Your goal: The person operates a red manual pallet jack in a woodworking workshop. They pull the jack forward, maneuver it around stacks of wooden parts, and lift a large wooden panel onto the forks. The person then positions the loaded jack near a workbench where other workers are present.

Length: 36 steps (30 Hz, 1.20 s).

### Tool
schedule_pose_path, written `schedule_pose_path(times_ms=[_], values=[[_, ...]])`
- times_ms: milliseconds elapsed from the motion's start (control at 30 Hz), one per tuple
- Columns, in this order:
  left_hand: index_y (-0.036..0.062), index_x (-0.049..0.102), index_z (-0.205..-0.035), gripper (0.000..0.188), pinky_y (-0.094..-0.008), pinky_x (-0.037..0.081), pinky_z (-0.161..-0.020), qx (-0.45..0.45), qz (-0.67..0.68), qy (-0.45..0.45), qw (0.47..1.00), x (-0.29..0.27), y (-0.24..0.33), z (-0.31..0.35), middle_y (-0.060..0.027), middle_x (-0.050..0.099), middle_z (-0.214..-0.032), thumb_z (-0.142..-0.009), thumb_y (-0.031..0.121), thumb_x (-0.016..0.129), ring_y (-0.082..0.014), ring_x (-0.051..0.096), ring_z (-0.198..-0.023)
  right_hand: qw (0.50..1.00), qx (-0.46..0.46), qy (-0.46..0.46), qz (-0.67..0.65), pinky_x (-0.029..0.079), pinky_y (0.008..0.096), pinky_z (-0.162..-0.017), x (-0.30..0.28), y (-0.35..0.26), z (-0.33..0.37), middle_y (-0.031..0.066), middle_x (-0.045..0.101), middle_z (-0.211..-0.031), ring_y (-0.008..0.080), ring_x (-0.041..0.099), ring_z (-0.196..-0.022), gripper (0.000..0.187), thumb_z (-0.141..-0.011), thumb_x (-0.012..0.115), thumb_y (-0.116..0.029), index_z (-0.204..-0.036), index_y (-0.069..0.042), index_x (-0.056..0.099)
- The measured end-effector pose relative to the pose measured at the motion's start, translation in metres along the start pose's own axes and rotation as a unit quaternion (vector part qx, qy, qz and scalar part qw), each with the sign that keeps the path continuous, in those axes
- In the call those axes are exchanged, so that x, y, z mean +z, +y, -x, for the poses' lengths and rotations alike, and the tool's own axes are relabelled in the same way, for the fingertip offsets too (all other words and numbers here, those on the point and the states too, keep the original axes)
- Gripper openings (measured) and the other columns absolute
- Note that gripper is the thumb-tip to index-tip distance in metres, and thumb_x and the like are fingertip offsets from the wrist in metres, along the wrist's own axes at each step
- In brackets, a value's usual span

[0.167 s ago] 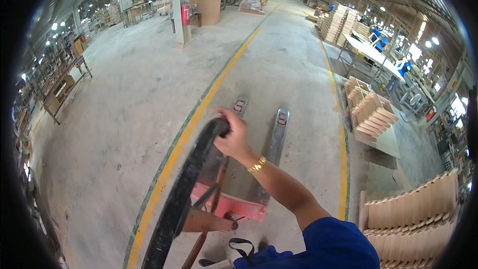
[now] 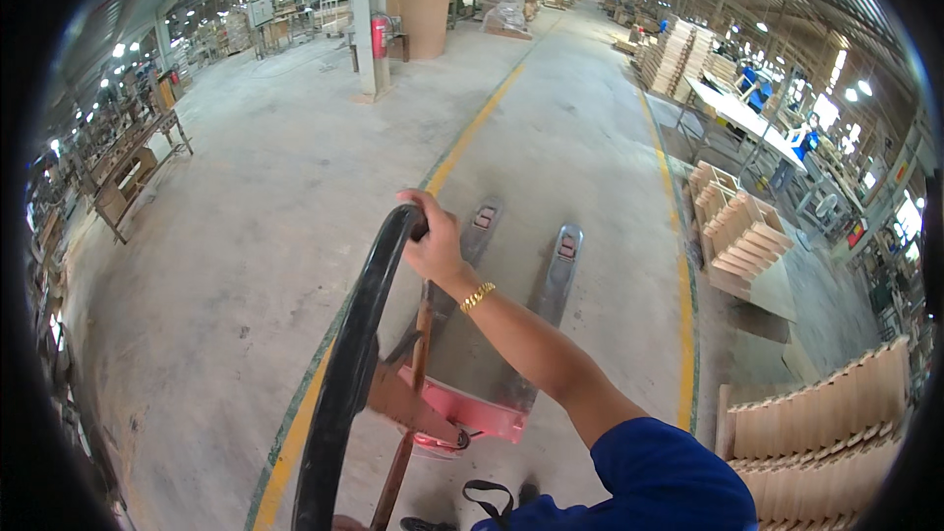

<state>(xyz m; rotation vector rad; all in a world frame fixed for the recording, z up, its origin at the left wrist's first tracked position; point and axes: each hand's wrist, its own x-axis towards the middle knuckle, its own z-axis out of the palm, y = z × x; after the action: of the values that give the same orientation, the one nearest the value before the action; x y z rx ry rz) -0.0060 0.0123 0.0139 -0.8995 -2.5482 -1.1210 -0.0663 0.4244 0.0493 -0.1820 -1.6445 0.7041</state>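
Handle of a pallet truck, black and curved, as you see it from above. Your right hand is wrapped round its far end; a gold wrist band marks the wrist. From this grip the long axis of the handle slants back toward you and to your left, leaving the picture at the lower edge. A skin-coloured patch there may be part of your left hand; you cannot tell its hold. The reddish-brown shaft slopes beside the handle, on its right. The red base lies to the right of the shaft. The left fork and right fork run away from you, side by side and apart, between the yellow floor lines. Your right hand is the nearer to both fork tips, which lie to its right.
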Motion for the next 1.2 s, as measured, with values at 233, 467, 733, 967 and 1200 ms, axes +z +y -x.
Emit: schedule_pose_path(times_ms=[233, 467, 733, 967, 1200], values=[[-0.0011, 0.054, -0.071, 0.016, -0.0304, 0.040, -0.052, -0.002, 0.238, 0.296, 0.925, 0.020, -0.029, -0.066, -0.0082, 0.051, -0.059, -0.083, 0.010, 0.058, -0.0184, 0.048, -0.052, 0.989, 0.138, 0.046, 0.029, 0.046, 0.0320, -0.055, 0.069, 0.015, 0.011, 0.0106, 0.056, -0.062, 0.0236, 0.057, -0.054, 0.020, -0.076, 0.061, -0.005, -0.095, -0.002, 0.057], [-0.0034, 0.055, -0.092, 0.025, -0.0233, 0.045, -0.063, -0.130, 0.365, 0.369, 0.845, 0.007, -0.147, -0.153, -0.0076, 0.055, -0.080, -0.070, -0.010, 0.066, -0.0123, 0.053, -0.072, 0.978, 0.181, 0.055, 0.092, 0.049, 0.0374, -0.065, 0.167, 0.026, 0.032, 0.0229, 0.064, -0.076, 0.0354, 0.065, -0.078, 0.016, -0.082, 0.058, -0.011, -0.088, 0.003, 0.066], [-0.0069, 0.053, -0.103, 0.024, -0.0215, 0.043, -0.061, -0.043, 0.342, 0.291, 0.892, -0.006, -0.244, -0.301, -0.0097, 0.055, -0.094, -0.082, -0.004, 0.062, -0.0105, 0.050, -0.072, 0.963, 0.191, 0.085, 0.170, 0.048, 0.0431, -0.063, 0.282, 0.041, -0.011, 0.0219, 0.061, -0.068, 0.0408, 0.061, -0.071, 0.010, -0.078, 0.058, -0.009, -0.076, 0.001, 0.060], [-0.0044, 0.053, -0.101, 0.023, -0.0251, 0.041, -0.063, 0.025, 0.255, 0.299, 0.919, -0.018, -0.364, -0.458, -0.0062, 0.053, -0.087, -0.089, 0.014, 0.059, -0.0122, 0.049, -0.071, 0.962, 0.210, 0.085, 0.153, 0.047, 0.0454, -0.063, 0.403, 0.069, -0.035, 0.0248, 0.060, -0.071, 0.0421, 0.060, -0.074, 0.011, -0.076, 0.058, -0.009, -0.078, 0.001, 0.060], [-0.0055, 0.051, -0.107, 0.027, -0.0309, 0.044, -0.078, 0.042, 0.177, 0.302, 0.936, 0.004, -0.441, -0.639, -0.0120, 0.056, -0.096, -0.091, 0.015, 0.057, -0.0204, 0.054, -0.086, 0.948, 0.265, 0.106, 0.140, 0.048, 0.0447, -0.061, 0.526, 0.121, -0.089, 0.0233, 0.061, -0.069, 0.0405, 0.061, -0.071, 0.012, -0.077, 0.059, -0.010, -0.082, 0.001, 0.061]])
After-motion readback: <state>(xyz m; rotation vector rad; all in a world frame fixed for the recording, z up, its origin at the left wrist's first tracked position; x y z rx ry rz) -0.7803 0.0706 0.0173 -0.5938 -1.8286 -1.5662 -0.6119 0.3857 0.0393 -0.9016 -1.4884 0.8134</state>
